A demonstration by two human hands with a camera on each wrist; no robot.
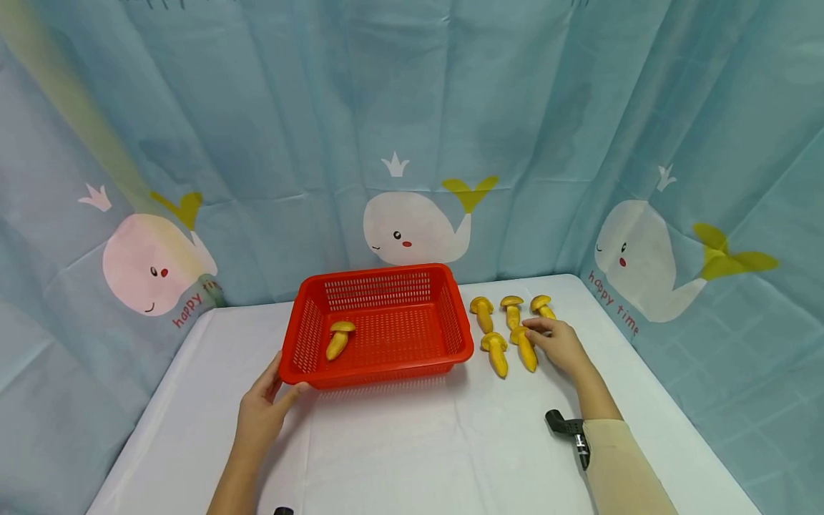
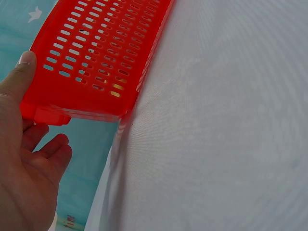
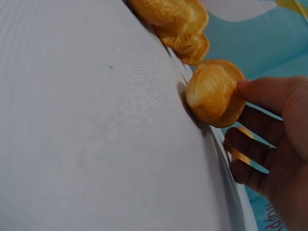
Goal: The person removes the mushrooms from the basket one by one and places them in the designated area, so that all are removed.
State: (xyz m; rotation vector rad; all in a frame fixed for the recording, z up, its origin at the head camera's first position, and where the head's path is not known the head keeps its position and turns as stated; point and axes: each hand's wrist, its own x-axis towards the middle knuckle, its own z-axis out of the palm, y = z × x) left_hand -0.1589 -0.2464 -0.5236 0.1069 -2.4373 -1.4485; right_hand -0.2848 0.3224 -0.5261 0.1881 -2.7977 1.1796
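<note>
A red plastic basket with slotted walls stands on the white table. My left hand holds its front left corner, the thumb on the rim in the left wrist view and the curled fingers beneath. One yellow toy mushroom lies inside the basket toward the left. To the right of the basket, my right hand pinches another yellow mushroom by its cap. In the right wrist view, the thumb presses the cap's edge while the fingers reach behind it, partly hidden.
Several more yellow mushrooms lie beside the held one: a front one near the basket and a back row including a left one, a middle one and a right one. A blue curtain with printed whales encloses the table.
</note>
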